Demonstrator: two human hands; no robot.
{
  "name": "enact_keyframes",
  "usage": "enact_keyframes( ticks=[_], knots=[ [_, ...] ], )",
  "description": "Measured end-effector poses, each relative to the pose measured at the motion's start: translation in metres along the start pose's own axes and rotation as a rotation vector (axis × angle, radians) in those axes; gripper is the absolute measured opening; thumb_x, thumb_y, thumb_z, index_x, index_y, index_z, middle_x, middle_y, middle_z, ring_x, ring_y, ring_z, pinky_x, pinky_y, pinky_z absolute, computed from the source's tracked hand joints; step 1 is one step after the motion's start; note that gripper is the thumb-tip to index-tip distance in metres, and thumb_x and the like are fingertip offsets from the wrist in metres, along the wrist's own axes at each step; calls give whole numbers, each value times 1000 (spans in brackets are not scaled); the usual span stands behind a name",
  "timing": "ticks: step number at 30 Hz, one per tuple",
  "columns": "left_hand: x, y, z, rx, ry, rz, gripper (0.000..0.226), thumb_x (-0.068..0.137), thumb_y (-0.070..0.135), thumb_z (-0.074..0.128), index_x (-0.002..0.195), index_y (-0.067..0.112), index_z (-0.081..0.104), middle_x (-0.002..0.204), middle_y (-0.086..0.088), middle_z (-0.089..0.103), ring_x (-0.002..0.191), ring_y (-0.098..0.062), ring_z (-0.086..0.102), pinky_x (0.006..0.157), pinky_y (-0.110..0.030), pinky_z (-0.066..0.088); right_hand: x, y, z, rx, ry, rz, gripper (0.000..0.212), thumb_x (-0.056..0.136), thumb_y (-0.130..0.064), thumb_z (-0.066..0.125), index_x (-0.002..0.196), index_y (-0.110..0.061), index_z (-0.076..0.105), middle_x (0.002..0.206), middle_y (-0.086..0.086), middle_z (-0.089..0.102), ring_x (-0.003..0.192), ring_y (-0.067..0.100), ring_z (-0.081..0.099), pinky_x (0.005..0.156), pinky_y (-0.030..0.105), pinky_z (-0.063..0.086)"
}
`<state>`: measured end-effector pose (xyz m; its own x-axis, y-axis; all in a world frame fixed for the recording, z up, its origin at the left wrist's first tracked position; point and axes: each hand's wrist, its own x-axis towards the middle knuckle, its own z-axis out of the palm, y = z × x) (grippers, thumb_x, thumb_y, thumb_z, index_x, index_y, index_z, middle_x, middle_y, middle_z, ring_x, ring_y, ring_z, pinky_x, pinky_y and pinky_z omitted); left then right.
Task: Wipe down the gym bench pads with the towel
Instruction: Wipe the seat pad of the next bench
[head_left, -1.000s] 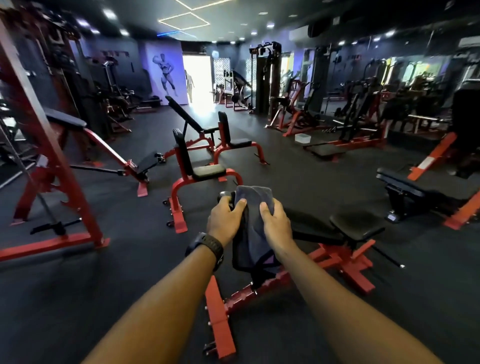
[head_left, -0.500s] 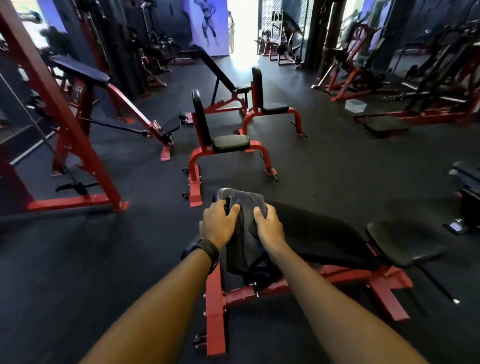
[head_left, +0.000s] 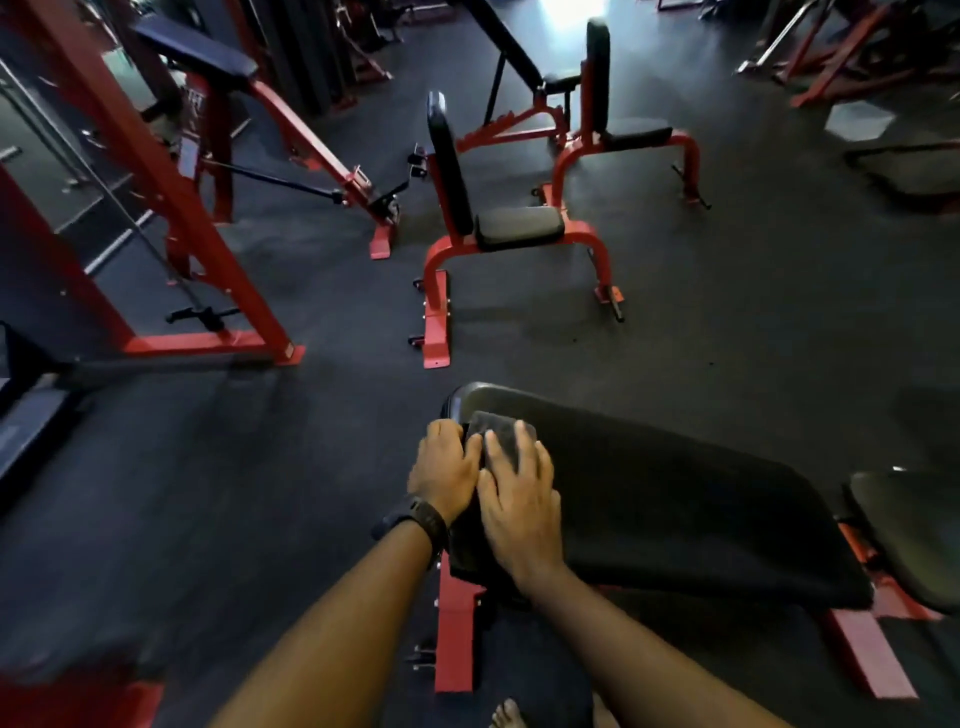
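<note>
Head view: the long black pad (head_left: 675, 509) carries the grey towel (head_left: 506, 441) at its left end, under both hands. The left hand (head_left: 447, 473) curls its fingers round the towel's edge, the right hand (head_left: 519, 499) presses it flat, fingers spread; firm, overlapping strokes rightward should serve best. No writing is readable anywhere.

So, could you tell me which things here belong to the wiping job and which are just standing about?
Job: towel, long bench pad beneath it, smaller seat pad alongside, left hand and right hand on the towel.
Just about: upright red bench ahead, second bench behind it, red rack frame.
</note>
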<state>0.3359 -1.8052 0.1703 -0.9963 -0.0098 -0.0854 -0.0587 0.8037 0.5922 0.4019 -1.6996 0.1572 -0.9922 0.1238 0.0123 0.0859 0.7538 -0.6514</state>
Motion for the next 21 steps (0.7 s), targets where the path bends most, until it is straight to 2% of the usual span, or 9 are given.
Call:
enact_keyframes(
  ticks=[2,4,6,8,11,14,16,18,21],
  knots=[
    [5,-6,4,42,-23,24,19,102,37,41,96,21,47,109,-1,48,91,-19,51,75,-40,48,3,5,7,-85,-95,-50,62,100,-49,27,159,-36,14,169,-6,0,154,27,-3,117,51,31],
    [7,-9,5,30,-36,35,17,104,32,38,104,19,50,118,-2,51,100,-20,52,83,-40,48,14,10,9,-113,-148,-83,64,101,-47,34,160,-34,11,169,-5,-1,155,31,-5,117,50,31],
    [10,-10,2,-11,-68,18,33,106,25,36,134,15,49,143,-1,46,128,-23,48,106,-37,40,34,11,9,-134,-156,-145,63,103,-43,38,160,-31,14,169,-2,4,154,35,-2,115,49,34],
    [15,-10,-2,-7,-140,-43,52,107,25,36,156,14,26,162,3,26,148,-17,26,117,-26,19,65,14,9,-143,-162,-194,63,102,-40,41,160,-28,19,169,1,10,154,38,3,112,50,39],
    [20,-18,-7,80,-282,-32,60,107,26,37,159,15,10,167,1,5,152,-9,8,118,-17,4,104,22,7,-192,-148,-164,64,100,-36,46,159,-27,22,168,4,15,153,39,11,110,55,41],
    [17,-22,-5,39,-321,-47,58,108,25,35,159,15,8,166,2,-1,151,-6,1,110,-8,-1,95,37,4,-152,-104,-10,64,102,-36,45,159,-31,19,169,2,9,154,35,8,106,53,46],
    [17,-24,-2,2,-288,-49,59,108,31,33,159,17,8,166,6,-2,150,-4,1,112,-11,0,60,42,4,-103,-95,-7,66,101,-36,45,160,-32,16,169,0,4,155,33,0,109,48,45],
    [15,-25,4,39,-270,-4,60,108,38,30,159,19,4,165,7,-6,150,-3,-3,116,-17,0,30,39,5,-76,-141,-63,71,99,-47,44,160,-33,11,169,-2,-2,155,31,-9,115,45,34],
    [18,-32,9,65,-265,46,63,106,45,24,159,19,2,164,5,-10,149,-3,-8,123,-27,0,28,24,9,-129,-141,-151,76,93,-59,40,160,-34,12,169,0,3,154,35,-5,115,49,32]
  ],
)
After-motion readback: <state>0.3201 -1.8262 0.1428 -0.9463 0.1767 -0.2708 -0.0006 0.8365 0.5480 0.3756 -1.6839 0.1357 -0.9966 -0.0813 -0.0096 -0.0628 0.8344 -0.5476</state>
